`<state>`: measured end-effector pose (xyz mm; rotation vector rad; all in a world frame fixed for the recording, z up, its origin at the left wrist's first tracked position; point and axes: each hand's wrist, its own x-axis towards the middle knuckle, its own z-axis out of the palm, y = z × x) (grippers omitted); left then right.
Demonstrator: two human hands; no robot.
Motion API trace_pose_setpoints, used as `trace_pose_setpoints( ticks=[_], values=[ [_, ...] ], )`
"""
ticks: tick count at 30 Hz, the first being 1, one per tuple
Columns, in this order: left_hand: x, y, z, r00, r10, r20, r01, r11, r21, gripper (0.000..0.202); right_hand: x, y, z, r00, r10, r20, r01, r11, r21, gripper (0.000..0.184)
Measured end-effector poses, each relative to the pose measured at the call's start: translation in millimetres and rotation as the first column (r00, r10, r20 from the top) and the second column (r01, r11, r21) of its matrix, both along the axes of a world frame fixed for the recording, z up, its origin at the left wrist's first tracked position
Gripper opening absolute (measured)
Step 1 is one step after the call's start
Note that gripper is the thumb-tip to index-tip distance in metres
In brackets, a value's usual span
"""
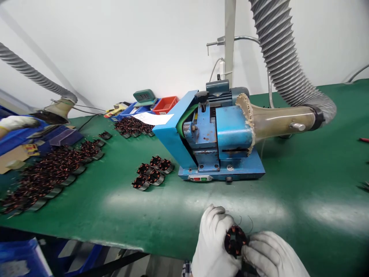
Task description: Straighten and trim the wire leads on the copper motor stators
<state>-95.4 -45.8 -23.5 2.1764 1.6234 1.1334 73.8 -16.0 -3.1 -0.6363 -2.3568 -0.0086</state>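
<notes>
— Grip? 
— Stator (235, 240) pinched between my left hand (211, 240) and right hand (269, 256), at six o'clock of the blue machine (215, 138) (gloves on). 
— Risk? 
— Loose wire tails (250, 222) may snag my gloves and bend.

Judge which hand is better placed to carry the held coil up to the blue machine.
Probably the left hand: it cups the wound coil from the side and sits closer below the blue machine. The right hand only pinches the coil's edge, lower and farther right.
</notes>
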Motion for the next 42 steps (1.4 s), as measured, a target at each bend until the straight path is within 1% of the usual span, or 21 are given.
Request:
trace_pose_setpoints(
  ticks=[3, 6, 7, 11, 12, 16, 19, 22, 25, 27, 28, 29, 30, 32, 33, 34, 35, 37, 38, 40, 42],
  values=[
    [1, -1, -1.1, 1.0, 0.015, 0.007, -0.016, 0.998, 0.065, 0.043, -3, -5, -3.8, 0.998, -0.059, 0.003, 0.059, 0.997, 0.044, 0.037],
    [1, -2, -1.5, 1.0, 0.03, -0.001, -0.03, 0.996, 0.088, 0.042, -5, -9, -10.5, 0.989, -0.145, 0.001, 0.145, 0.986, 0.087, 0.041],
    [2, -2, -1.6, 0.999, 0.035, -0.001, -0.034, 0.995, 0.091, 0.042, -4, -10, -11.9, 0.989, -0.15, 0.012, 0.148, 0.984, 0.101, 0.042],
    [1, -1, -1.8, 0.998, 0.058, 0.004, -0.058, 0.99, 0.125, 0.042, 0, -11, -12.0, 0.989, -0.094, 0.11, 0.079, 0.987, 0.138, 0.04],
    [1, -1, -1.8, 0.998, 0.062, 0.003, -0.062, 0.989, 0.134, 0.042, 0, -12, -11.9, 0.988, -0.101, 0.118, 0.084, 0.987, 0.141, 0.041],
    [0, -2, -2.7, 0.998, 0.056, -0.004, -0.055, 0.989, 0.137, 0.043, 0, -15, -15.5, 0.989, -0.128, 0.073, 0.118, 0.985, 0.124, 0.038],
    [0, -2, -4.1, 0.998, 0.069, 0.009, -0.069, 0.995, 0.074, 0.042, 2, -14, -19.2, 0.992, -0.11, 0.066, 0.106, 0.992, 0.068, 0.031],
    [0, -2, -4.6, 0.994, 0.099, 0.049, -0.096, 0.994, -0.052, 0.045, 10, -6, -22.1, 0.993, -0.104, 0.059, 0.104, 0.995, 0.007, 0.024],
    [-1, 0, -2.9, 0.992, 0.101, 0.076, -0.089, 0.985, -0.145, 0.049, 21, 9, -23.3, 0.976, -0.209, 0.061, 0.21, 0.978, 0.0, 0.022],
    [-2, 0, -1.9, 0.995, 0.084, 0.062, -0.071, 0.981, -0.179, 0.051, 27, 19, -18.2, 0.962, -0.266, 0.068, 0.269, 0.963, -0.035, 0.018],
    [-3, 0, -2.2, 0.997, 0.068, 0.048, -0.057, 0.979, -0.196, 0.053, 29, 24, -12.9, 0.967, -0.248, 0.061, 0.252, 0.963, -0.092, 0.014],
    [-4, 0, -3.4, 0.998, 0.058, 0.033, -0.05, 0.976, -0.213, 0.055, 28, 28, -5.9, 0.982, -0.182, 0.042, 0.187, 0.969, -0.164, 0.011],
    [-5, -1, -5.6, 0.998, 0.057, 0.021, -0.051, 0.973, -0.224, 0.06, 26, 32, 2.1, 0.997, -0.083, 0.007, 0.082, 0.97, -0.227, 0.01],
    [-6, -3, -13.0, 0.998, 0.058, -0.009, -0.058, 0.974, -0.219, 0.076, 15, 37, 18.0, 0.992, 0.126, -0.024, -0.128, 0.947, -0.295, 0.019],
    [-6, -4, -17.6, 0.997, 0.071, -0.029, -0.075, 0.977, -0.202, 0.085, 8, 39, 23.9, 0.98, 0.197, 0.007, -0.186, 0.934, -0.306, 0.026],
    [-6, -5, -22.4, 0.995, 0.078, -0.055, -0.086, 0.98, -0.179, 0.092, 0, 41, 27.5, 0.971, 0.229, 0.069, -0.196, 0.928, -0.316, 0.032],
    [-6, -6, -26.7, 0.993, 0.084, -0.081, -0.096, 0.982, -0.16, 0.098, -8, 42, 28.6, 0.962, 0.223, 0.157, -0.164, 0.933, -0.32, 0.036],
    [-5, -8, -32.7, 0.987, 0.11, -0.115, -0.127, 0.981, -0.148, 0.102, -20, 44, 24.3, 0.927, 0.14, 0.348, -0.035, 0.956, -0.292, 0.037],
    [-5, -9, -33.8, 0.984, 0.134, -0.12, -0.151, 0.977, -0.148, 0.101, -24, 43, 20.1, 0.907, 0.095, 0.409, 0.018, 0.964, -0.264, 0.033],
    [-5, -8, -32.1, 0.983, 0.136, -0.121, -0.153, 0.979, -0.139, 0.096, -25, 41, 10.7, 0.89, 0.032, 0.455, 0.082, 0.97, -0.228, 0.022],
    [-5, -7, -26.8, 0.989, 0.086, -0.117, -0.099, 0.989, -0.114, 0.089, -16, 37, 2.2, 0.909, 0.015, 0.417, 0.093, 0.967, -0.236, 0.022]
  ],
)
